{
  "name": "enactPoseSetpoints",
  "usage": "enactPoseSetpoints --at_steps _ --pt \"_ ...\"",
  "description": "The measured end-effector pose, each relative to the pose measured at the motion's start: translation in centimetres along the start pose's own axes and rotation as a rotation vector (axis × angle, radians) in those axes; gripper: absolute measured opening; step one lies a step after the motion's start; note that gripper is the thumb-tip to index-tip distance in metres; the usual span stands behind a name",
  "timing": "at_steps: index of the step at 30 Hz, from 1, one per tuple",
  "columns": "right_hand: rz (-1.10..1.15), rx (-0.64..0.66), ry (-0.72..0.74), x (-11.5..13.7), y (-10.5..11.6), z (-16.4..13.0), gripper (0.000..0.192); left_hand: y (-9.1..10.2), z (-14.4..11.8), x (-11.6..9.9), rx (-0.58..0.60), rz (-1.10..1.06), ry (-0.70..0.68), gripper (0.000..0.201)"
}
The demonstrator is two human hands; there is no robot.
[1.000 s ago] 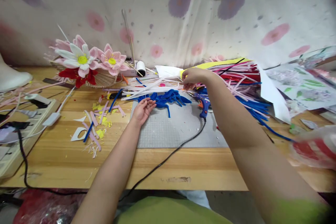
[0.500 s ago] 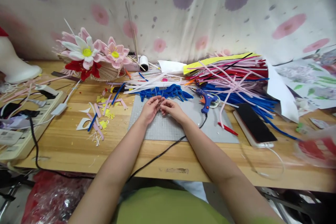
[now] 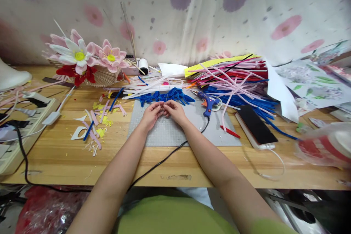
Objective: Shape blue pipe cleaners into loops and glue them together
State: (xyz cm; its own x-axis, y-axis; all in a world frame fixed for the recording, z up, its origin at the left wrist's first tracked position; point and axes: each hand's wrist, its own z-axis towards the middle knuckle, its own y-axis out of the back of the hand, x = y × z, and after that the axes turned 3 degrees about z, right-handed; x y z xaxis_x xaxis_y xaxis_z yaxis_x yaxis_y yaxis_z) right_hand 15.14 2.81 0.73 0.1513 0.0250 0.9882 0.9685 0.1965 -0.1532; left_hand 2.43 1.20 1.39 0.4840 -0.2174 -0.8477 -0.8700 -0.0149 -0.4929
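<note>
Over the grey cutting mat (image 3: 156,139), my left hand (image 3: 150,116) is closed in a pinch on a thin wire (image 3: 159,94) that stands nearly upright. Right beside it, my right hand (image 3: 175,112) pinches a second thin wire (image 3: 168,90), which leans slightly to the right. The fingertips of both hands are close together, and the wires' lower parts are hard to make out. Just behind the hands lie blue fuzzy pipe-cleaner shapes (image 3: 175,96). A blue glue gun (image 3: 209,102) rests on the mat to the right, its black cord running under my right forearm.
Bundled pipe cleaners (image 3: 233,76) lie at the back right, near a phone (image 3: 256,124) on a white power bank. Pipe-cleaner flowers (image 3: 79,56) stand back left. Scraps (image 3: 94,124) are scattered left of the mat, with a power strip (image 3: 35,131) beyond. A red craft knife (image 3: 229,131) lies on the mat.
The view has turned slightly right, so the scene sits further left. The fingertips remain close together, and the right-hand wire leans a little more to the right.
</note>
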Motion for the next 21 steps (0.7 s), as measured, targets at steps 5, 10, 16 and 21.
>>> enactPoseSetpoints --at_steps 5,10,16,21 --pt "-0.004 -0.018 0.029 0.33 -0.03 0.32 0.018 -0.28 -0.15 -0.03 -0.018 0.03 0.019 0.018" --pt "-0.015 -0.025 0.005 0.28 -0.1 0.32 0.021 -0.57 -0.37 -0.22 -0.014 0.066 0.019 0.02" --pt "0.004 -0.038 -0.031 0.23 -0.07 0.45 0.024 -0.89 -0.62 -0.02 -0.017 0.109 0.004 0.024" --pt "0.038 -0.089 0.001 0.81 0.05 0.09 0.026 -0.75 -0.14 -0.52 -0.103 0.169 -0.079 0.019"
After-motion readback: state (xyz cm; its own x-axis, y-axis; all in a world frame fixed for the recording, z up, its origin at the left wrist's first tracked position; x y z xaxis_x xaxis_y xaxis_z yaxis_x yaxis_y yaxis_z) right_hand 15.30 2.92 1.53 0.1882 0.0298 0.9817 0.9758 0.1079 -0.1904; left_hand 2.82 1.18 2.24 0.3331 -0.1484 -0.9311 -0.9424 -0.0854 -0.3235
